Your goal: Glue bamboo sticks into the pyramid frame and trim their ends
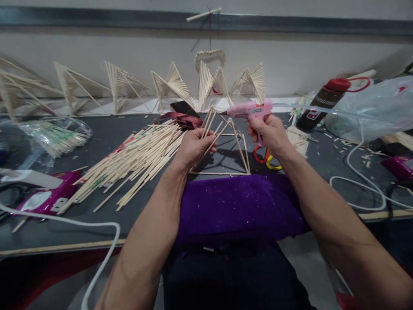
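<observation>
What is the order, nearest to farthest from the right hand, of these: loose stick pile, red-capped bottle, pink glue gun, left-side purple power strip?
1. Pink glue gun: held in the right hand.
2. Red-capped bottle: right side.
3. Loose stick pile: left side.
4. Purple power strip: far left.

The frame point(246, 160) stands between the stick pile point(138, 159) leftward and scissors point(267, 156) rightward.

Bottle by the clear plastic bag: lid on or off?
On: the red lid sits over the mouth of the dark bottle.
</observation>
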### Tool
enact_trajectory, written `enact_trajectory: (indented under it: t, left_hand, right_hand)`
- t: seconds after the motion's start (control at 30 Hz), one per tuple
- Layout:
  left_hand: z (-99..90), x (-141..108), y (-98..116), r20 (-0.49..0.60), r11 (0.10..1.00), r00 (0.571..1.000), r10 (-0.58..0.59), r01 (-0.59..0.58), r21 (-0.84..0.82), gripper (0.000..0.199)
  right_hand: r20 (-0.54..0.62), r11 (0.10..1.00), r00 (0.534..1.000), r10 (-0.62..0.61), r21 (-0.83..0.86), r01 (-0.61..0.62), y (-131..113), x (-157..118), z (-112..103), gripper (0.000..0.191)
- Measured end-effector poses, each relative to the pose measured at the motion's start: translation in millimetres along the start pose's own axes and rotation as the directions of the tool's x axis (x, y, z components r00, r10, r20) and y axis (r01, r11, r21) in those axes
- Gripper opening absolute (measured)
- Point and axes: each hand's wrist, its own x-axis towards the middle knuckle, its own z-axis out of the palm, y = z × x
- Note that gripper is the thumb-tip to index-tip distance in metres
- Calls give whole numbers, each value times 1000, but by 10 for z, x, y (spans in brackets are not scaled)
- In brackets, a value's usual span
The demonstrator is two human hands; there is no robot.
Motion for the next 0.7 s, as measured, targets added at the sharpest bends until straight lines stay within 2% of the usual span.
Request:
enact_trajectory:
  t: [0.7]
  left_hand:
    - [3,-10,0,-9,1000,1000,-15,15,-22,14]
  right_hand:
    - [-10,999,1000,1,-42,-1,-1,-1,-27,33]
